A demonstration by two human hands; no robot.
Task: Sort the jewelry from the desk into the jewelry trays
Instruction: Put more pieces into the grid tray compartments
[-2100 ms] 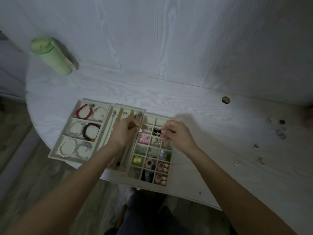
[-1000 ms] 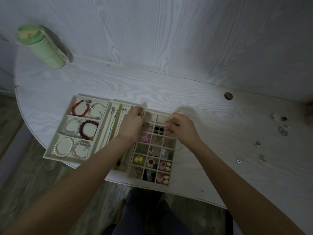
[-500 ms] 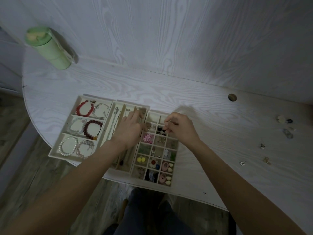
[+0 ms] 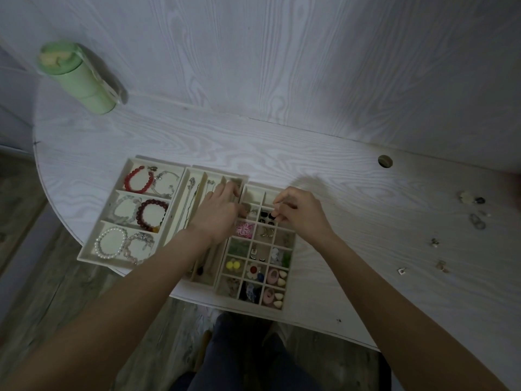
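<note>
Both your hands have stayed at the grid tray's (image 4: 291,246) far cells.
Your left hand (image 4: 218,214) rests open; right hand (image 4: 298,213) pinches something tiny, unidentifiable. Loose jewelry (image 4: 476,221) on the desk (image 4: 324,165): light, fiddly; pinch by its edges.

Far off to the upper left of the left hand (image 4: 220,213), a pale green bottle (image 4: 79,77) stands close to the back wall, its green lid on and a thin strap looping down its side. Up and to the right of the right hand (image 4: 298,213), there's a round cable hole (image 4: 385,161), well apart from the fingers. Behind both hands rises a whitish wood-grain wall panel (image 4: 282,52). Below the wrists, dark trousers (image 4: 248,356) show, and grey-brown floor planks (image 4: 42,292) spread out under the left forearm.
</note>
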